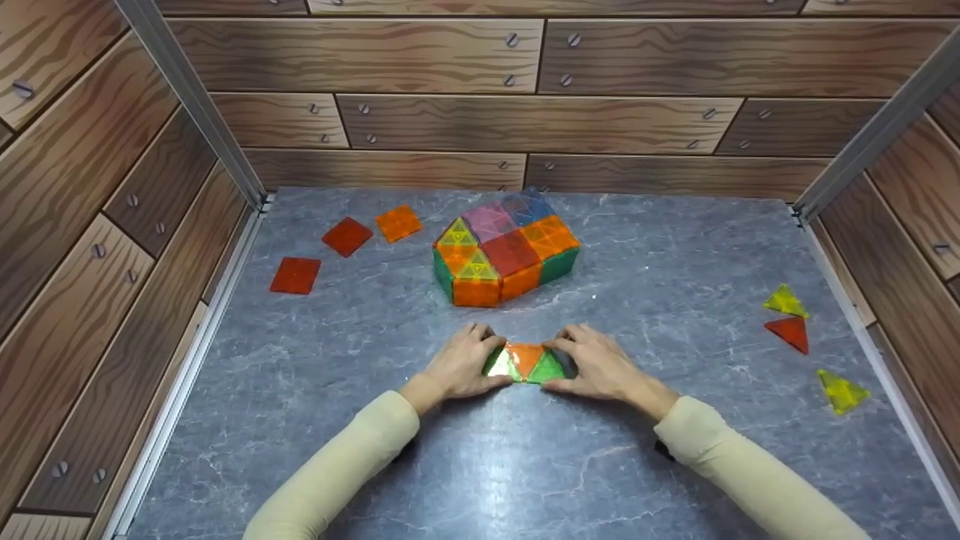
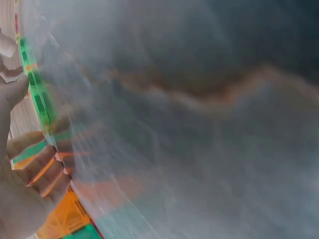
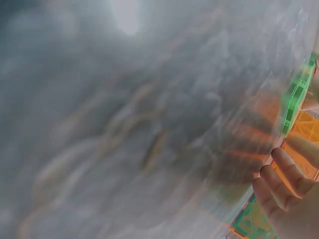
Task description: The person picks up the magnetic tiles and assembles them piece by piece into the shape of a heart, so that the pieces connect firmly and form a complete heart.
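Between both hands is a strip of triangular magnetic tiles: an orange triangle (image 1: 525, 357) pointing toward the person, flanked by a green tile (image 1: 548, 369) and a shiny pale-green tile (image 1: 502, 365). My left hand (image 1: 466, 364) pinches the strip's left end between thumb and fingers. At the other end, the thumb and fingers of my right hand (image 1: 600, 366) pinch it likewise. Both wrist views show the green tile (image 2: 42, 102) nearly edge-on, close over the tabletop. Just beyond the hands stands a low box-like magnetic tile structure (image 1: 511, 253) in green, orange, red, pink, blue and yellow.
To the back left lie two red square tiles (image 1: 295, 275) and an orange square tile (image 1: 398, 223). Near the right edge are two yellow triangles (image 1: 842, 391) and a red triangle (image 1: 790, 334). Wood-patterned panels (image 1: 435, 56) wall the grey marbled tabletop (image 1: 300, 420) at back and sides.
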`<action>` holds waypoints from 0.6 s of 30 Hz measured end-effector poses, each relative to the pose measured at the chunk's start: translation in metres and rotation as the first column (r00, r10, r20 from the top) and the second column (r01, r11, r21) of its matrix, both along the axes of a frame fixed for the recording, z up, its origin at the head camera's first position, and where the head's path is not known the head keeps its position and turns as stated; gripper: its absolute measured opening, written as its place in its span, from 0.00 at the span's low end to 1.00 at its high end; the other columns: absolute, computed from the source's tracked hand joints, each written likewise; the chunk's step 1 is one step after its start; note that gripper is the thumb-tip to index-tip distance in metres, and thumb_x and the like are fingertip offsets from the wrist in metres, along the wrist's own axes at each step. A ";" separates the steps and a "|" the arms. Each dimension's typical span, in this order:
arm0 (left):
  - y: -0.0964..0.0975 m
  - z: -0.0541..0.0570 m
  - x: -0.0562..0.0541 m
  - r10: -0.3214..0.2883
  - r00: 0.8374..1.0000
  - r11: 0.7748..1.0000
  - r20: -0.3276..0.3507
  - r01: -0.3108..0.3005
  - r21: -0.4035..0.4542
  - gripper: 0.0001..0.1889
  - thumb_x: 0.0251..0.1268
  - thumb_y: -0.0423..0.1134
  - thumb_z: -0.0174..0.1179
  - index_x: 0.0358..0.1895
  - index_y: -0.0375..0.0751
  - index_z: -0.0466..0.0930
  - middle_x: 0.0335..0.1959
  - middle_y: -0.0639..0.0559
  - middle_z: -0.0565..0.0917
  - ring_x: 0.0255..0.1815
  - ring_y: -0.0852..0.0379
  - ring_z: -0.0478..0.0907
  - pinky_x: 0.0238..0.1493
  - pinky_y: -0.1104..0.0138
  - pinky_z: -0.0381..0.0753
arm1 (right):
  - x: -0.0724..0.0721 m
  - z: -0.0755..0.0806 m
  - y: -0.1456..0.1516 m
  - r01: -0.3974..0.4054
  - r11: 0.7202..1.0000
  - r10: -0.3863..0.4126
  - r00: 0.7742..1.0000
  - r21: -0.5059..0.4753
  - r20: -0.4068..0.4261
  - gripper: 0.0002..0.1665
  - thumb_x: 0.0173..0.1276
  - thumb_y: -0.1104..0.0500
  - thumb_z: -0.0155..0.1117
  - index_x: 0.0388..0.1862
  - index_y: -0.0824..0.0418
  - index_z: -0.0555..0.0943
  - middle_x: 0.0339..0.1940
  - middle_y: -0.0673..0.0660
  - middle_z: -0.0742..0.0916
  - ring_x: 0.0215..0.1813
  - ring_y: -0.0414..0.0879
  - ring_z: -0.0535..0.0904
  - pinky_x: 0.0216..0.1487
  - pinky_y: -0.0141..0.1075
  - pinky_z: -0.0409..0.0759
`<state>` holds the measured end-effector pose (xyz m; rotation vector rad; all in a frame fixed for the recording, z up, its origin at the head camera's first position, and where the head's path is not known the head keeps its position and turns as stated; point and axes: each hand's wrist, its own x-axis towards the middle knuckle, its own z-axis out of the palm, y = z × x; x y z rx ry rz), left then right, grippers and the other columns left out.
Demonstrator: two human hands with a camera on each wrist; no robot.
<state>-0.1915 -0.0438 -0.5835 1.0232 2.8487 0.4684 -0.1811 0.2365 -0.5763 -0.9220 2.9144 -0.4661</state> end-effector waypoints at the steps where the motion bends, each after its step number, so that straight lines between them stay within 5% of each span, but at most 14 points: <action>1: -0.001 0.000 0.000 -0.001 1.000 1.000 0.002 0.001 -0.003 0.35 0.70 0.64 0.65 0.68 0.42 0.80 0.60 0.44 0.81 0.62 0.46 0.76 0.67 0.53 0.79 | -0.001 0.000 -0.001 -0.002 1.000 0.002 1.000 0.006 0.007 0.43 0.61 0.29 0.75 0.67 0.54 0.84 0.54 0.54 0.84 0.54 0.50 0.79 0.51 0.48 0.82; 12: 0.001 0.000 -0.002 0.012 1.000 0.999 0.004 -0.012 0.033 0.33 0.65 0.63 0.71 0.63 0.43 0.78 0.56 0.45 0.81 0.60 0.46 0.76 0.69 0.53 0.77 | -0.004 0.002 -0.009 0.077 0.995 -0.068 0.988 -0.065 0.138 0.41 0.56 0.37 0.83 0.61 0.56 0.80 0.54 0.55 0.84 0.59 0.53 0.79 0.57 0.54 0.83; 18: 0.000 0.003 0.002 0.056 0.993 0.984 0.108 -0.073 0.161 0.32 0.66 0.53 0.73 0.66 0.43 0.72 0.61 0.42 0.81 0.65 0.44 0.78 0.70 0.51 0.78 | -0.005 0.004 -0.010 0.123 0.963 -0.067 0.970 -0.238 0.232 0.35 0.60 0.49 0.83 0.61 0.59 0.78 0.43 0.55 0.87 0.44 0.46 0.81 0.47 0.41 0.82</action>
